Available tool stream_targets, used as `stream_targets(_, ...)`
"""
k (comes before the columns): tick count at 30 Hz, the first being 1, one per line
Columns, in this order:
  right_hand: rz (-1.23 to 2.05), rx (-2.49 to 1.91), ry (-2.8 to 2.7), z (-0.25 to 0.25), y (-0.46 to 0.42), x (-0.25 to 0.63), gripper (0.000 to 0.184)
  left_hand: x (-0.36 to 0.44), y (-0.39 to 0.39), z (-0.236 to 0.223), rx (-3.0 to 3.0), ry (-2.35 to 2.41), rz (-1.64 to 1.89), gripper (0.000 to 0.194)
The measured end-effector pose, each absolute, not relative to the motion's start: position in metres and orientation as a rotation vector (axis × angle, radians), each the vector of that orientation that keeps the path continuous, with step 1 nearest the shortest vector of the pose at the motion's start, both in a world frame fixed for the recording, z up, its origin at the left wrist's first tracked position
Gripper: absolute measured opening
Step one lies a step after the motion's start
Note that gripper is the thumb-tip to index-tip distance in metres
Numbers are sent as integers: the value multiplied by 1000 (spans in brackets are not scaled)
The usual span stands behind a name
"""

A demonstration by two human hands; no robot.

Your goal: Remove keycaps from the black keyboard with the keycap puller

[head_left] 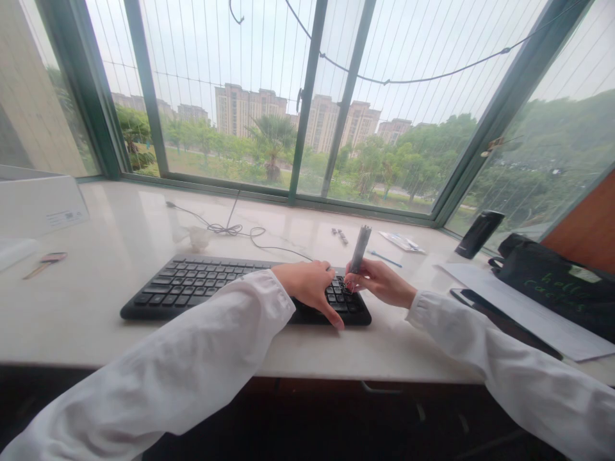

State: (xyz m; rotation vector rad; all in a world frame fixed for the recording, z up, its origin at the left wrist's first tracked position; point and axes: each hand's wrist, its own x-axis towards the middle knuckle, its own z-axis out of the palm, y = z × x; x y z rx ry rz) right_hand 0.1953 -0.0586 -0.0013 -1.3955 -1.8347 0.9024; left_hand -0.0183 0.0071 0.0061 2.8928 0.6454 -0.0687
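A black keyboard (185, 282) lies on the white counter in front of me. Over its right part rests my left hand (307, 285), holding nothing, with the thumb spread toward the front edge. My right hand (382, 282) is closed around a keycap puller (361, 246), a grey handle with thin wires at its lower end. It stands nearly upright, its wires down at the number keys. Whether the wires grip a key is too small to tell. Several small dark keycaps (339, 235) lie loose on the counter behind the keyboard.
A coiled cable (223, 228) runs behind the keyboard. To the right are a blue stick (385, 258), a small packet (401, 242), a black cylinder (480, 234), paper sheets (523, 307) and a black bag (557, 282). At left stand a white box (43, 198) and a brush-like item (45, 262).
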Motion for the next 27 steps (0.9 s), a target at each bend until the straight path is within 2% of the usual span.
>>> stream_targets(8, 830, -1443, -1801, -4, -64, 190, 38, -19, 6, 7, 2886, 647, -73, 108)
stream_targets(20, 840, -1416, -1812, -3, -68, 192, 45, -19, 5, 9, 2880, 663, -88, 109)
stream_targets(27, 554, -1387, -2012, -10, -67, 198, 34, -20, 4, 10, 2884, 631, -66, 107)
